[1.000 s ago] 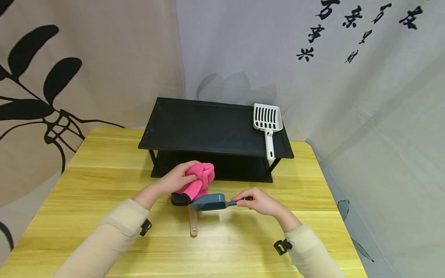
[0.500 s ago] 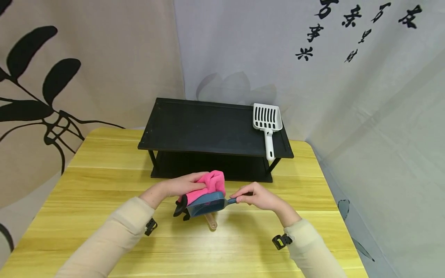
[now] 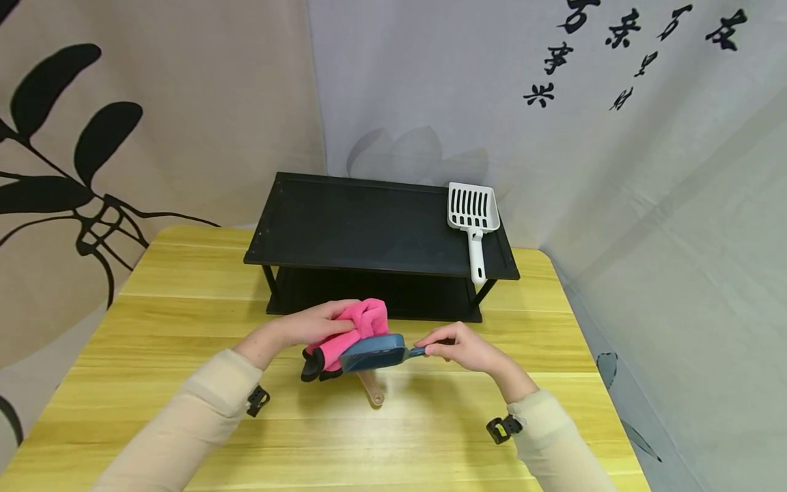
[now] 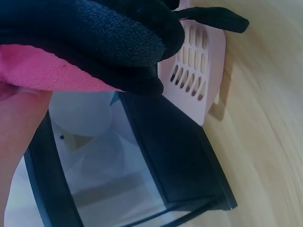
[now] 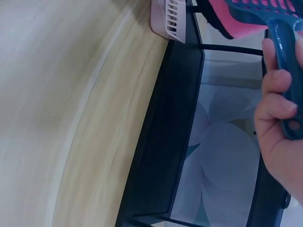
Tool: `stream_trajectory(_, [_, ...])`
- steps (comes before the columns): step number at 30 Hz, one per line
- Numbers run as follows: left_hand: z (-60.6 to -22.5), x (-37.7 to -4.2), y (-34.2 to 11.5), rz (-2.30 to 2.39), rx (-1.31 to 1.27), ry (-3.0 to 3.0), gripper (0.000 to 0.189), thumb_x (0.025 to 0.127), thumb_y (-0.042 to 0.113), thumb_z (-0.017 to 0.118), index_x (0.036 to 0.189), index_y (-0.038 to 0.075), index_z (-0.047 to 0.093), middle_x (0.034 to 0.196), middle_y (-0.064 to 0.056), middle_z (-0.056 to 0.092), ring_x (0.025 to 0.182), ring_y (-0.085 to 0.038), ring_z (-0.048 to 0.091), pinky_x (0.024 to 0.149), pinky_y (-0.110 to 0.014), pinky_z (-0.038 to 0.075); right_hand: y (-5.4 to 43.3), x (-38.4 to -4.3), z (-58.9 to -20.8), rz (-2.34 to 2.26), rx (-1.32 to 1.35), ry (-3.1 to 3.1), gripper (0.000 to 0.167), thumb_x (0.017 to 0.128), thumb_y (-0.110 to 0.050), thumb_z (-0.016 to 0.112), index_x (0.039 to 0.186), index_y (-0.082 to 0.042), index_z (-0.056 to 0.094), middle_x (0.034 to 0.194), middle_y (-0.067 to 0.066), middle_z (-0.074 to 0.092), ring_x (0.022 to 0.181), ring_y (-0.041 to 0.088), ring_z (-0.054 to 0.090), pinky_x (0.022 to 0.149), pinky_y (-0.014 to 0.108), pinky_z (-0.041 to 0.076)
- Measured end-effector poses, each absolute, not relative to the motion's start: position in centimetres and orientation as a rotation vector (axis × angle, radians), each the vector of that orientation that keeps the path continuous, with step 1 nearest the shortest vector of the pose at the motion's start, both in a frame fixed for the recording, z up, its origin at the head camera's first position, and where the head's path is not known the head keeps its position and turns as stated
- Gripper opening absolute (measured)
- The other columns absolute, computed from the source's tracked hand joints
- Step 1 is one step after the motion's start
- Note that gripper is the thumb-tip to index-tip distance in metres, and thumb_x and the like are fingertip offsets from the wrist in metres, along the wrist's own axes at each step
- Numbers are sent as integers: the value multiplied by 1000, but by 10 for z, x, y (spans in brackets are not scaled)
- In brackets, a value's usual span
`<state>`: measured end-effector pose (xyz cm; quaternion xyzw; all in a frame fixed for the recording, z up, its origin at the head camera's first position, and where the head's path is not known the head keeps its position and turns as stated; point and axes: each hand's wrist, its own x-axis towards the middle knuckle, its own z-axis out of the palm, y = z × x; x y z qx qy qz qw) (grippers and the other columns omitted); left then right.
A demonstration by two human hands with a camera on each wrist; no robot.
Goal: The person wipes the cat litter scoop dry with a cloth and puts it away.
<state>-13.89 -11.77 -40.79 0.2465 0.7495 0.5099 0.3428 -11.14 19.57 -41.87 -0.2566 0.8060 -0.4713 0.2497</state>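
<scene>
Drew cloth (image 3: 340,342) toward left end of shelf (image 3: 363,219) and scoop (image 3: 374,355) toward its right, both in front, with left hand (image 3: 310,324) curled around bunched cloth, right hand (image 3: 460,350) closed on scoop's handle, so likely mid-wipe.

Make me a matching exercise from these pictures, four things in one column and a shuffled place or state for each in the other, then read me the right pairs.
Things:
1. pink cloth
2. dark blue litter scoop
3. white litter scoop
4. pale pink litter scoop

Places and states:
A. on top of the black rack
B. in the left grip
C. mostly hidden in the head view
D. in the right grip

Pairs: 1-B, 2-D, 3-A, 4-C.
</scene>
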Motion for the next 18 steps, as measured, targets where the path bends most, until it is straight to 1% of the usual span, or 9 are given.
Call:
stream_trajectory(3, [-407,-139,-124,1319,611,1977,44,95,21,50,137,11,40,118,-11,51,108,-24,47,87,-32,45,201,-112,-419,-1317,-649,2201,25,91,-12,59,107,5,67,95,22,67,55,7,41,51,19,37])
stream_trajectory(5, [-406,-139,-130,1323,588,1992,44,95,21,51,137,10,41,117,-11,51,107,-24,48,87,-32,46,206,-112,-419,-1338,-604,2209,26,91,-12,58,108,5,67,91,19,68,54,8,41,50,19,36])
stream_trajectory(7, [-405,-138,-137,1336,580,2009,43,95,21,51,135,9,41,115,-12,52,104,-23,49,86,-32,46,210,-113,-419,-1366,-558,2215,26,92,-11,58,109,7,66,83,12,67,53,8,41,49,20,35])
stream_trajectory(10, [-405,-138,-148,1365,590,2030,39,96,19,50,131,5,43,108,-11,53,97,-22,51,82,-30,47,215,-115,-418,-1412,-507,2224,27,92,-11,57,108,9,65,75,-4,63,53,6,41,48,21,33])
stream_trajectory(13, [-405,-137,-159,1405,593,2047,35,96,18,49,127,2,44,103,-11,53,90,-19,53,78,-26,49,216,-117,-414,-1512,-451,2197,29,94,-11,54,110,12,62,73,-10,62,51,7,41,47,21,32])
stream_trajectory(16, [-406,-136,-168,1446,581,2056,32,97,16,47,125,0,45,103,-11,52,86,-15,54,75,-23,49,214,-120,-407,-1666,-365,2135,31,95,-11,50,114,13,58,75,-10,65,51,6,42,48,20,33])
stream_trajectory(18, [-407,-135,-172,1464,573,2061,32,97,15,47,124,-1,44,104,-11,51,85,-12,54,75,-22,49,210,-123,-402,-1774,-282,2086,30,96,-13,49,115,9,58,77,-8,68,51,6,45,49,19,35])
